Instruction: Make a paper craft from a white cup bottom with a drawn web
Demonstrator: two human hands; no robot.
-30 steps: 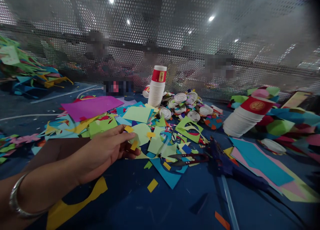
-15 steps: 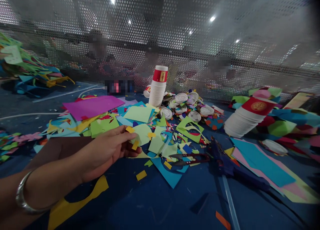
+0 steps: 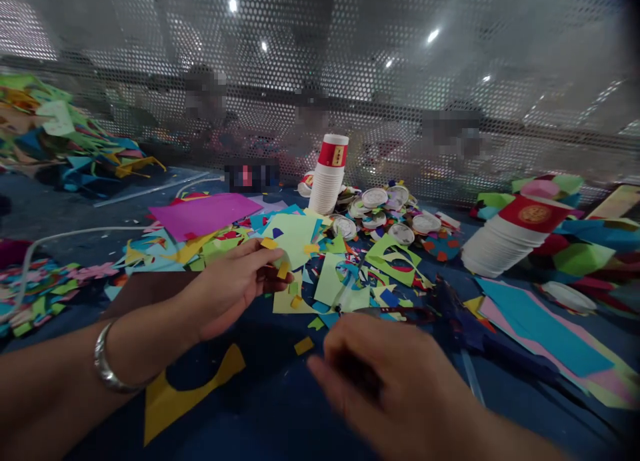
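My left hand (image 3: 230,291), with a silver bangle (image 3: 107,367) on the wrist, pinches a pale green paper cut-out (image 3: 283,261) that has small yellow pieces stuck to it. It holds the cut-out just above a heap of coloured paper scraps (image 3: 345,277) on the blue table. My right hand (image 3: 395,384) is low in the foreground, blurred by motion, with its fingers curled. I cannot make out anything in it. Red-handled scissors (image 3: 400,312) lie just beyond its knuckles.
A stack of white paper cups (image 3: 327,177) stands at the back, and another stack (image 3: 505,237) lies tilted at the right. Cup lids (image 3: 375,197), a magenta sheet (image 3: 203,214), a yellow offcut (image 3: 190,391) and a blue glue gun (image 3: 465,321) are around. A perforated screen (image 3: 320,81) closes the far side.
My right hand has come into view from the bottom, toward the scissors. My left hand has lifted the green cut-out slightly. The view has shifted left.
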